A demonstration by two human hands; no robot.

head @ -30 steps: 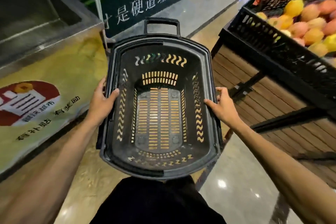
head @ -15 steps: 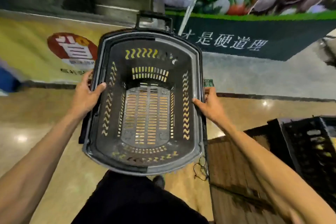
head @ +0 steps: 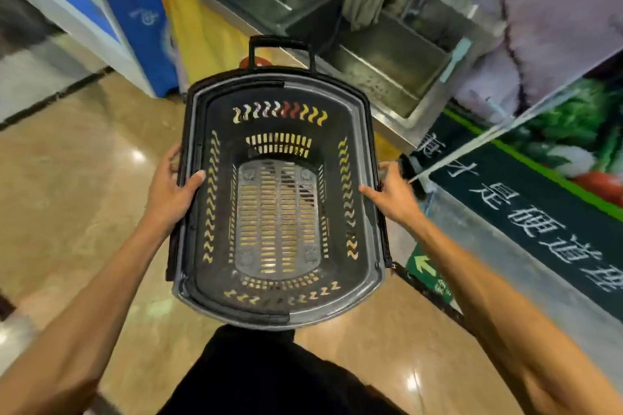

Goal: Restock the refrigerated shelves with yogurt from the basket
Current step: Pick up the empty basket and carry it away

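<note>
Black basket (head: 365, 158) held over a glossy floor (head: 77, 185)

Left hand (head: 172, 192) and right hand (head: 394, 199) grip its side rims at centre frame; a green banner (head: 526, 212) runs along the right.

fruit crates gone from view, steel counter (head: 387, 54) now ahead

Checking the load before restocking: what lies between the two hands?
In the head view, only the basket spans between the left hand and right hand; its slotted floor is bare, no yogurt.
</note>
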